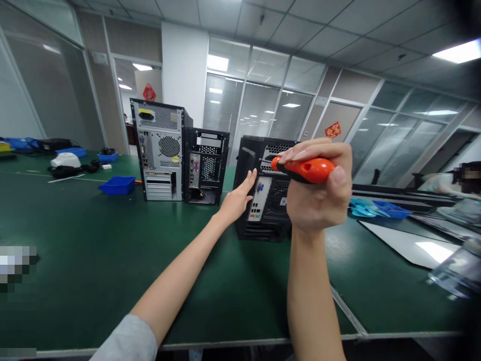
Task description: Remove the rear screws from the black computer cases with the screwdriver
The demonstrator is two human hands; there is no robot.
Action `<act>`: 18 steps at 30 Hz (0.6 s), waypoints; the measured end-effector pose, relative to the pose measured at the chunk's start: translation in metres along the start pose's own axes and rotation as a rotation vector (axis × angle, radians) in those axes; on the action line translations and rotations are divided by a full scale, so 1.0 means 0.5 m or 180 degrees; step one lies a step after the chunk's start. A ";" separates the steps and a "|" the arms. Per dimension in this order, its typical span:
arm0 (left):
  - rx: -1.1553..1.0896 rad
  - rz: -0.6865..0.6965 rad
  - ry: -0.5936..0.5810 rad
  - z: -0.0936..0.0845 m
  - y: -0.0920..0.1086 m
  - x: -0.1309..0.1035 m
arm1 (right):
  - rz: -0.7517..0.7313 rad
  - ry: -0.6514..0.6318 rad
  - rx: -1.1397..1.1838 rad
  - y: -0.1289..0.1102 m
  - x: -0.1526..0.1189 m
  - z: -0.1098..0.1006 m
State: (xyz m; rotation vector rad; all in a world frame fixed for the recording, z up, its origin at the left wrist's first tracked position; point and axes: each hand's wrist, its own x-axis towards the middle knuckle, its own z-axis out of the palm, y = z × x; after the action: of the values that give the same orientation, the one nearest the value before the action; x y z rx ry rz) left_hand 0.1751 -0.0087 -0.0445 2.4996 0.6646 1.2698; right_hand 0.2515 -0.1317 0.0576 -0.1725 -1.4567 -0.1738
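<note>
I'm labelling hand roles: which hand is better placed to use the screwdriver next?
Right hand, likely: it holds the screwdriver pointed toward the nearest computer case; the left hand, at that case's edge, has none.

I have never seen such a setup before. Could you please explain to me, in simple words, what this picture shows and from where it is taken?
Of course. There is no robot here, only a person with two bare hands. The one picture comes from a camera worn on the head, looking forward and down.

The left hand has its fingers at the back of a black computer case. The right hand holds an orange-and-black screwdriver, its thin shaft pointing towards that case; I cannot tell whether the tip touches.

On the green table to the left stand a taller computer case and a smaller computer case, with a blue tray beside them. To the right lies a flat white panel.
</note>
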 end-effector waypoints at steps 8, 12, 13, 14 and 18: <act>0.0015 0.0003 -0.0018 0.001 -0.001 0.001 | -0.0086 0.0222 -0.0315 0.006 0.004 -0.011; 0.0012 0.0037 0.0003 0.002 -0.001 0.000 | -0.0124 0.0171 -0.0488 0.006 0.003 -0.019; 0.0014 0.0037 0.0003 0.002 -0.001 0.000 | -0.0127 0.0145 -0.0546 0.006 0.002 -0.021; 0.0020 0.0030 0.0001 0.002 -0.001 0.000 | -0.0124 0.0123 -0.0606 0.004 0.001 -0.023; 0.0041 0.0001 -0.0016 0.003 -0.002 0.000 | -0.0100 0.0025 -0.0767 0.002 -0.002 -0.027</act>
State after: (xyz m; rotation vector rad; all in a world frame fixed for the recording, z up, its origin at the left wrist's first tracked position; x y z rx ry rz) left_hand 0.1763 -0.0079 -0.0457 2.5124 0.6733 1.2627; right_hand 0.2646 -0.1338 0.0553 -0.3444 -1.4288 -0.3757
